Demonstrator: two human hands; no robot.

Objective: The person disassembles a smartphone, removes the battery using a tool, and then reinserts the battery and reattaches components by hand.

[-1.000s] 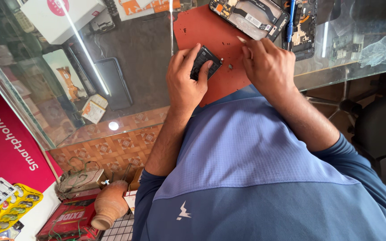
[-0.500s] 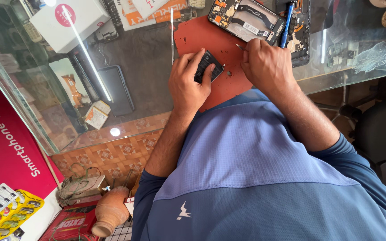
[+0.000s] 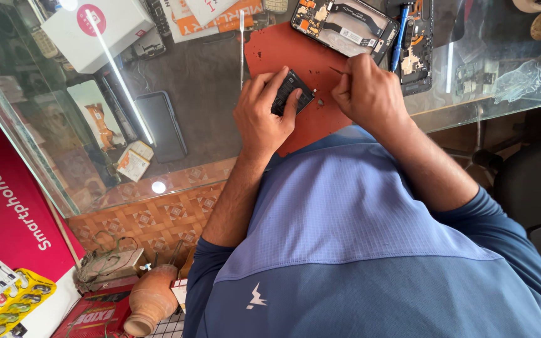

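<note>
A red package [image 3: 98,316] and a yellow blister tray [image 3: 7,307] are lying nearest, below the glass bench [image 3: 208,81]. The left hand [image 3: 261,119] is gripping a small black phone part [image 3: 292,92] over the red mat [image 3: 295,56]; the right hand [image 3: 370,94] is pinching a thin tool [image 3: 335,70]. Farther off, a white box [image 3: 95,31] with a red round label is sitting.

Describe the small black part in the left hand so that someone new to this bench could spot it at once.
Start at the red mat on the glass counter. At its near edge the left hand pinches a small black part, flat and roughly rectangular, beside the right hand. Unlike the opened phone lying farther back on the mat, it is far smaller, plain black, and held in fingers.
</note>
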